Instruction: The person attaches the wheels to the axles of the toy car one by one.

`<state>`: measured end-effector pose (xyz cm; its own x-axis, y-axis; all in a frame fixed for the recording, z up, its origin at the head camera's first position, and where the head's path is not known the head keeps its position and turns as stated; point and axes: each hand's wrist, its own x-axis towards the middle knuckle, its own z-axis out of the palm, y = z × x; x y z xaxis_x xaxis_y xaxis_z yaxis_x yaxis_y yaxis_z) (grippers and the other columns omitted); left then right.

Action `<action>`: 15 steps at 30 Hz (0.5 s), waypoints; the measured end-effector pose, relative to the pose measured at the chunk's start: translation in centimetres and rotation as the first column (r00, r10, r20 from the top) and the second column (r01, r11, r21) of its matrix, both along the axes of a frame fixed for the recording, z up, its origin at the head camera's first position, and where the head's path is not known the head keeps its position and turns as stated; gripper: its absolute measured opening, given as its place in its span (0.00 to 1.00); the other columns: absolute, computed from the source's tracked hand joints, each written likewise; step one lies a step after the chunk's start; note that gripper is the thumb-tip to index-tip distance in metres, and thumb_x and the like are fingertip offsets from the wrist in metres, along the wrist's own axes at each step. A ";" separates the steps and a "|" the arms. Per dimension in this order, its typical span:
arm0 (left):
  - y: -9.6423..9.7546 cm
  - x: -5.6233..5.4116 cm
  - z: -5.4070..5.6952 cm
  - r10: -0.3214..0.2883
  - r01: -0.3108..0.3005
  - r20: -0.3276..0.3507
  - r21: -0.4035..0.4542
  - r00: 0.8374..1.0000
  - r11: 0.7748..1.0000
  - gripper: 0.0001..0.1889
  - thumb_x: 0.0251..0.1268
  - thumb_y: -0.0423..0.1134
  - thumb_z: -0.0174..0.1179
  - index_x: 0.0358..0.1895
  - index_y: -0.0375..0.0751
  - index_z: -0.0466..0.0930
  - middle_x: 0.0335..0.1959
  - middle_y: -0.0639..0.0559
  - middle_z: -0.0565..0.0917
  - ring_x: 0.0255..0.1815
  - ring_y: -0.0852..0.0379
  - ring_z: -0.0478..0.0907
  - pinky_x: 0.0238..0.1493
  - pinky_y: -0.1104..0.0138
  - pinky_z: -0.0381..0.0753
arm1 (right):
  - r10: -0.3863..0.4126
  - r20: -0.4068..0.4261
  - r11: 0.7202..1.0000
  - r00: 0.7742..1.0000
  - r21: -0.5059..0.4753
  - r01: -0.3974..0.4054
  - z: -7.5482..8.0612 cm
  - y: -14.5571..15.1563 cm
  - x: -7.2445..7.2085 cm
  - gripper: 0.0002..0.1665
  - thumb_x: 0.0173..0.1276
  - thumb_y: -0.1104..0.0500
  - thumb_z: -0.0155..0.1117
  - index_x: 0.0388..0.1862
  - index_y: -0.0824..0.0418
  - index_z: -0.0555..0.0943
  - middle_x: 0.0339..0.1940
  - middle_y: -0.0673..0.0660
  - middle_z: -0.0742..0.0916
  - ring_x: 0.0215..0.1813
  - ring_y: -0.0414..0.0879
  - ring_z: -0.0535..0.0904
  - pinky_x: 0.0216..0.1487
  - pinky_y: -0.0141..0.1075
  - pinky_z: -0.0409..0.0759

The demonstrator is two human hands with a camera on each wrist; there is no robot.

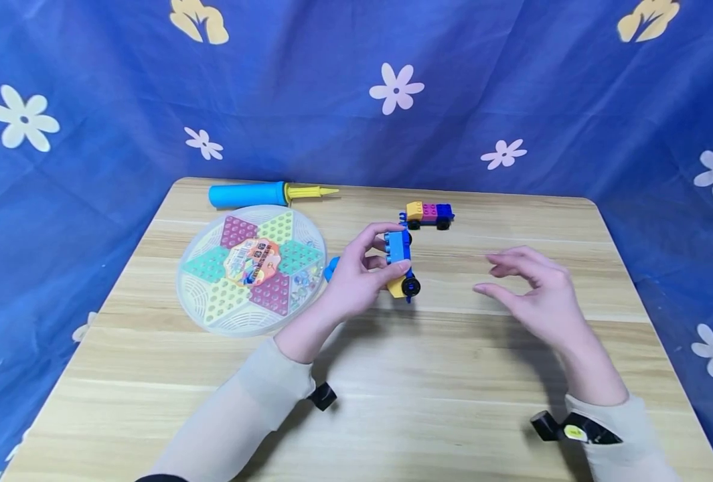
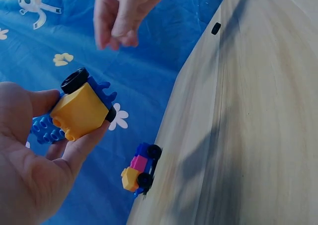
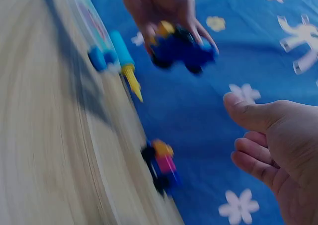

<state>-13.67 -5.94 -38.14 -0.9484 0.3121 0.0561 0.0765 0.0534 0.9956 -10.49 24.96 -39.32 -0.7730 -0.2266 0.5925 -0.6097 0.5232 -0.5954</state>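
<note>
My left hand [image 1: 356,281] grips a toy building-block car [image 1: 399,251] between thumb and fingers. The car has light-blue and yellow blocks on a dark-blue base with black wheels, and it is turned on its side above the table. In the left wrist view its yellow sloped block [image 2: 82,111] faces the camera. To the right, my right hand [image 1: 533,291] is held apart from the car, thumb and fingers spread and nothing between them. A second block car [image 1: 430,213], yellow, pink and dark blue, stands on the table behind the held one.
A round Chinese checkers board [image 1: 211,314] lies at the left under a clear cover. Behind it lies a blue and yellow hand pump [image 1: 248,195]. A small blue object [image 1: 331,268], partly hidden by my left hand, sits beside the board. Blue patterned cloth [image 1: 332,134] surrounds the wooden table [image 1: 440,388].
</note>
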 end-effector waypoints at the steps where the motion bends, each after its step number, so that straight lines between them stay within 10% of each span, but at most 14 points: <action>1: 0.0 0.0 0.0 0.004 -0.004 0.004 -0.005 1.000 1.000 0.27 0.71 0.36 0.72 0.68 0.62 0.78 0.54 0.43 0.74 0.31 0.47 0.80 0.29 0.62 0.82 | -0.026 0.000 1.000 1.000 0.008 0.026 -0.2 0.8 0.0 0.33 0.41 0.75 0.90 0.50 0.65 0.91 0.45 0.55 0.90 0.42 0.43 0.86 0.54 0.25 0.81; 12: -0.3 0.0 -0.4 0.010 -0.010 0.015 -0.010 1.000 1.000 0.26 0.71 0.36 0.72 0.68 0.62 0.78 0.54 0.42 0.74 0.33 0.46 0.82 0.32 0.57 0.85 | -0.223 0.136 0.964 0.965 0.177 0.198 -2.8 8.9 1.8 0.30 0.51 0.70 0.88 0.55 0.61 0.89 0.49 0.53 0.89 0.45 0.27 0.80 0.48 0.16 0.74; 15: -0.4 0.0 -0.5 0.013 -0.013 0.013 -0.010 1.000 1.000 0.27 0.71 0.36 0.72 0.68 0.61 0.78 0.54 0.42 0.74 0.33 0.46 0.82 0.33 0.55 0.85 | -0.250 0.196 0.950 0.948 0.239 0.201 -3.8 10.9 2.2 0.29 0.54 0.67 0.87 0.56 0.64 0.88 0.53 0.58 0.88 0.47 0.36 0.82 0.48 0.16 0.72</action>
